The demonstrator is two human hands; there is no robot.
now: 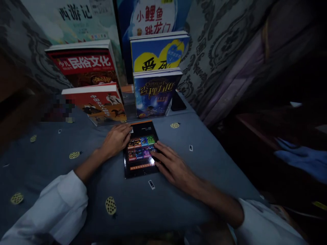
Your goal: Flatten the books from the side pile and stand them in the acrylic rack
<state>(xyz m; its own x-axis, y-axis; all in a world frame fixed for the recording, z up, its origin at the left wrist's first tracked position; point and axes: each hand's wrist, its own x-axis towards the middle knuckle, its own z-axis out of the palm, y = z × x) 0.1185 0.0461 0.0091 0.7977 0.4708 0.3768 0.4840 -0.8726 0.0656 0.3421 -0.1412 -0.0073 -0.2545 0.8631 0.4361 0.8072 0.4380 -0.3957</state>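
Book [140, 149] lies flat, touched by left hand [116, 140], grip unclear, and right hand [175, 165], fingers loosely spread; other books [154, 95] already stand

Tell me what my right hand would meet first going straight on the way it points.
Sliding over the black book it touches, your right hand would probably meet your left hand first.
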